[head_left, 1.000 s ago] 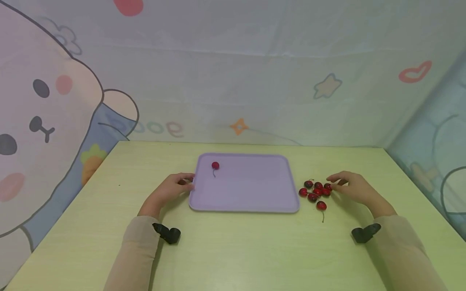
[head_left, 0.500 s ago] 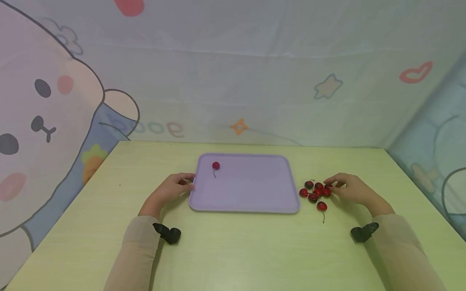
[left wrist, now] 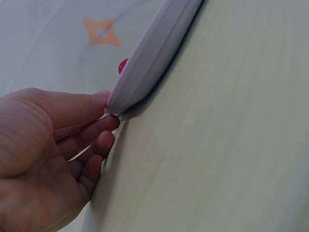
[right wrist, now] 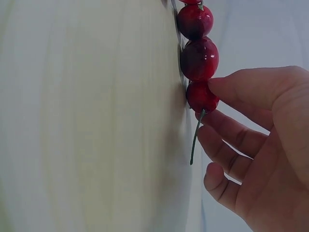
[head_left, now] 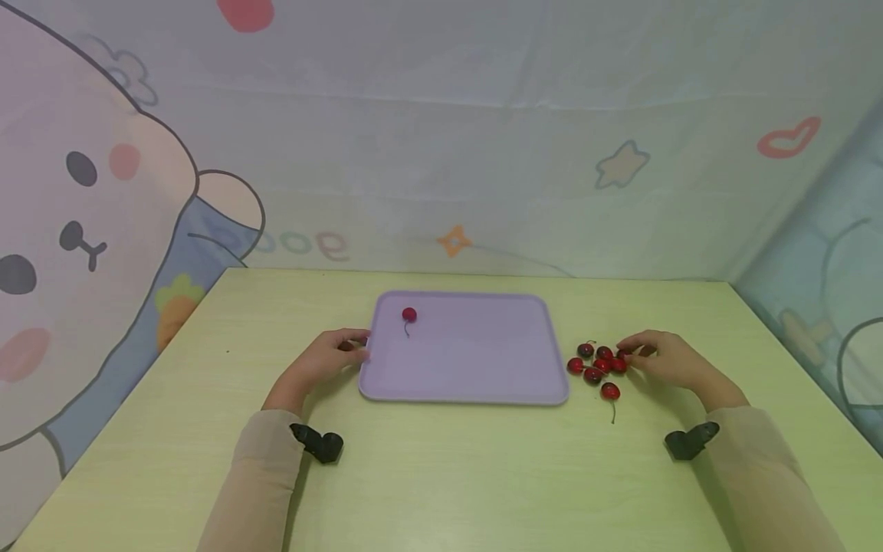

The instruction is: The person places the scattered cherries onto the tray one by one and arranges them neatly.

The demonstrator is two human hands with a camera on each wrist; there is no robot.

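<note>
Pinching a cherry (right wrist: 202,96) from the pile, the right hand (head_left: 672,362) curls its fingers (right wrist: 241,87), while the left hand (head_left: 324,360) grips the tray (head_left: 476,383) edge.

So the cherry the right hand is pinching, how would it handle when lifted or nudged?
The cherry in the right hand is round and glossy, so it would probably roll if nudged across the table and might slip in a loose grip. It looks small, so likely light. Its thin stem seems apt to bend or flop.
</note>
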